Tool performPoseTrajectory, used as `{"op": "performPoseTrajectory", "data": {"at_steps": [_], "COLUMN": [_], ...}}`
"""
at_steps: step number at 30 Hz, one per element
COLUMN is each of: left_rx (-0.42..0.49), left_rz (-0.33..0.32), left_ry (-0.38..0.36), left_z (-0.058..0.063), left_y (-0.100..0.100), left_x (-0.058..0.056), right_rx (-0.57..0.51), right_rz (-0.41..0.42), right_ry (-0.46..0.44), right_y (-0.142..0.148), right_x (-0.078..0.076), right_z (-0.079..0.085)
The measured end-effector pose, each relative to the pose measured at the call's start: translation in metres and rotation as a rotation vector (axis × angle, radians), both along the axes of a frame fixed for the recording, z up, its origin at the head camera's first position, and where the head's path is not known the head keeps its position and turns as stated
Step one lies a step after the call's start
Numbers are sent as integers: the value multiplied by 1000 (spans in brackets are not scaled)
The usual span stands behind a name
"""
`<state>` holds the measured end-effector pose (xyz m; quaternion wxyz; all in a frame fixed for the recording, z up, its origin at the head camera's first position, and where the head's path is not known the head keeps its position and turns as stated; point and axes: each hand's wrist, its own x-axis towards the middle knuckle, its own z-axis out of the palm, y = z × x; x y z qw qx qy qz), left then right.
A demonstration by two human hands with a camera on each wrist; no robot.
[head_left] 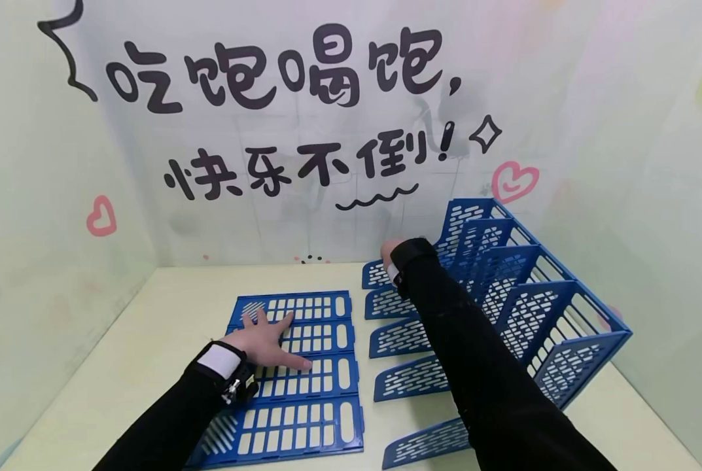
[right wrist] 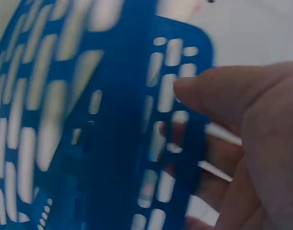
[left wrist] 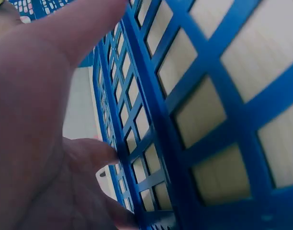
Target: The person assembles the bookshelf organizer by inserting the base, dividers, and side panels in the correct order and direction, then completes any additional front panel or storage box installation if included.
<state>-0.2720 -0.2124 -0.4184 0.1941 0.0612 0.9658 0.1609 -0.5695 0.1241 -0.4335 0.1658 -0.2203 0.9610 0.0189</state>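
My left hand [head_left: 262, 341] rests with spread, straight fingers on a set of joined blue slotted plastic panels [head_left: 356, 418] lying flat on the table. In the left wrist view the thumb and fingertips touch the panel grid [left wrist: 161, 124]. To the right stands a blue plastic file rack [head_left: 615, 337] with several upright slotted dividers. At its far end, my right hand [head_left: 389, 252] pinches the edge of the farthest divider [right wrist: 197, 134]. The right wrist view shows the thumb on the near face and the fingers behind it, seen through the slots.
The pale table [head_left: 150, 327] carries both blue pieces, with a narrow gap between them. A printed wall sheet [head_left: 268, 229] with black lettering closes off the back. More pale sheeting [head_left: 668, 216] rises at the right side and at the left.
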Motion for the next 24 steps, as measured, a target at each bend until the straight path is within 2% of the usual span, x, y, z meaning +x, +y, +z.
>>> {"op": "performPoseTrajectory", "data": {"at_steps": [1,2,3,5,7,10,12,14,19,24], "left_rx": [-9,-15,-18,-17,-10,4,16,26,32,27], "left_rz": [-4,-7,-8,-8,-4,-5,-14,-18,-12,-7], "left_ry": [5,9,13,19,17,8,2,-3,4,7], "left_z": [3,5,6,6,5,1,0,-1,-1,-4], "left_y": [2,3,4,6,6,7,9,10,12,11], "left_x": [2,4,5,6,6,7,6,7,8,6], "right_rx": [20,29,59,35,32,-24,-32,-35,-31,-73], "right_rz": [-2,-17,-64,-70,-131,-141,-144,-153,-158,-132], "right_ry": [1,4,21,96,64,103,112,104,90,107], "right_y": [-3,-8,-16,-25,-37,-43,-45,-47,-48,-46], "right_x": [4,16,37,80,123,161,172,177,177,177], "right_z": [3,13,25,50,82,100,103,103,102,107]}}
